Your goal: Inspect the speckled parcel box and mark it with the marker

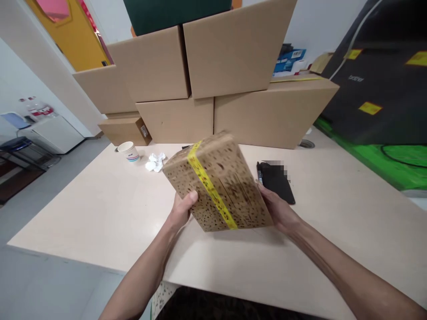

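I hold a small cardboard box [230, 186], speckled with dark marks and sealed by a strip of yellow tape [210, 186], tilted above the pale table [100, 209]. My left hand [182, 209] grips its left side with the thumb on the top face. My right hand [278, 209] clasps its right side, fingers mostly hidden behind the box. Both hands are closed on the box.
A black flat object [278, 182] and a marker pen [259, 172] lie just right of the box. A paper cup [129, 151] and crumpled white tissue [155, 162] sit at the back left. Large cardboard cartons [233, 58] are stacked along the table's far edge.
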`<state>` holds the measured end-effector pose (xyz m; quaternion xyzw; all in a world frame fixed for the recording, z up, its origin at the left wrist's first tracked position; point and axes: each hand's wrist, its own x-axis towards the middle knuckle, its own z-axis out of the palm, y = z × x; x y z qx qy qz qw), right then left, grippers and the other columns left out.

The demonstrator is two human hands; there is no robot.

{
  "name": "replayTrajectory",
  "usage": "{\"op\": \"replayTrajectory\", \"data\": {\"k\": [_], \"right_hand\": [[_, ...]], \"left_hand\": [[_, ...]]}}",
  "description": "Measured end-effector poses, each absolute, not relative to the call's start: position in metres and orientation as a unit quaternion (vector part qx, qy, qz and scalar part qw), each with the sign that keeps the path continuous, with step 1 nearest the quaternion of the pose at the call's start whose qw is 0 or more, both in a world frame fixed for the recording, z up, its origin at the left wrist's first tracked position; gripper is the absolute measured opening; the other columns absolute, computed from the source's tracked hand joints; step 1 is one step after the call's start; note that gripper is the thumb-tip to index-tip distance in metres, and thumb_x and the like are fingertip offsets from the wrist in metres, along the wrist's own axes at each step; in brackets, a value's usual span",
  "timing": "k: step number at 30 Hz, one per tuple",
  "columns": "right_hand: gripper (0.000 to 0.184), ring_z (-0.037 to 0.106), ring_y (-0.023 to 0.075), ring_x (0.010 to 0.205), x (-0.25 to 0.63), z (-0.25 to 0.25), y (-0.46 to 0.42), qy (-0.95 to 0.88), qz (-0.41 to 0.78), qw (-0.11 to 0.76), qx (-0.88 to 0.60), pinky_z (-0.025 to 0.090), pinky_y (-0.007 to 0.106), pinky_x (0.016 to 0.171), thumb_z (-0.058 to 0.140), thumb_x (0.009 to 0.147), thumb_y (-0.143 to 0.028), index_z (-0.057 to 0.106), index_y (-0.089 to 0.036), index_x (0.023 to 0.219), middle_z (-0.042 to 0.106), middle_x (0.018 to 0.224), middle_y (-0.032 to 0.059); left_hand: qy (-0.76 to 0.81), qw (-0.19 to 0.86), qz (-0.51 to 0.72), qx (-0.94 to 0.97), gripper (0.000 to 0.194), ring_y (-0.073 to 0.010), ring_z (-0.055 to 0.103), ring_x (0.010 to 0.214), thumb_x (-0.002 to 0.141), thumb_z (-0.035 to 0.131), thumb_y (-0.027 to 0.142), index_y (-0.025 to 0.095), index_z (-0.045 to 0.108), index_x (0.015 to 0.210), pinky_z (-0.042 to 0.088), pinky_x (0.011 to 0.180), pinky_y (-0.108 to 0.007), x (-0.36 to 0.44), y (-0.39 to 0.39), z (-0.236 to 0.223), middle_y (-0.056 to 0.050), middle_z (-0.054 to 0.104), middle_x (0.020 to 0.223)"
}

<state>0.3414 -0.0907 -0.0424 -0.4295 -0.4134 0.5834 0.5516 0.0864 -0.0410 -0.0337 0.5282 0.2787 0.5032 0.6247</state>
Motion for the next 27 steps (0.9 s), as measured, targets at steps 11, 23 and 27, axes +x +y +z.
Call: {"op": "replayTrajectory", "data": {"k": [11,23,27], "right_hand": [[0.049,0.068,0.0259,0.118,0.348,-0.046,-0.093,-0.366,0.558,0.605,-0.433,0.062,0.036,0.083,0.070,0.084,-0.066,0.072,-0.036,0.122,0.073,0.131,0.0012],[0.052,0.070,0.0216,0.080,0.355,-0.040,-0.092,-0.430,0.505,0.624,-0.413,0.061,0.033,0.061,0.058,0.089,-0.073,0.074,-0.029,0.110,0.078,0.103,0.0051],[0.061,0.070,0.0276,0.105,0.364,-0.045,-0.095,-0.519,0.424,0.581,-0.463,0.063,0.038,0.077,0.044,0.094,-0.076,0.074,-0.029,0.118,0.074,0.123,0.0066]], "left_hand": [[0.306,0.678,0.460,0.484,0.088,-0.0367,0.053,0.143,0.081,0.058,0.084,0.033,0.047,0.151,0.049,0.115,-0.055,0.090,-0.032,-0.027,-0.008,0.057,0.154],[0.336,0.543,0.383,0.668,0.090,-0.0409,0.049,0.140,0.085,0.050,0.083,0.029,0.044,0.157,0.047,0.111,-0.057,0.075,-0.035,-0.026,-0.016,0.039,0.164],[0.347,0.422,0.430,0.719,0.086,-0.0406,0.022,0.157,0.086,0.051,0.082,0.027,0.051,0.152,0.024,0.127,-0.059,0.073,-0.037,-0.026,-0.013,0.034,0.166]]}}
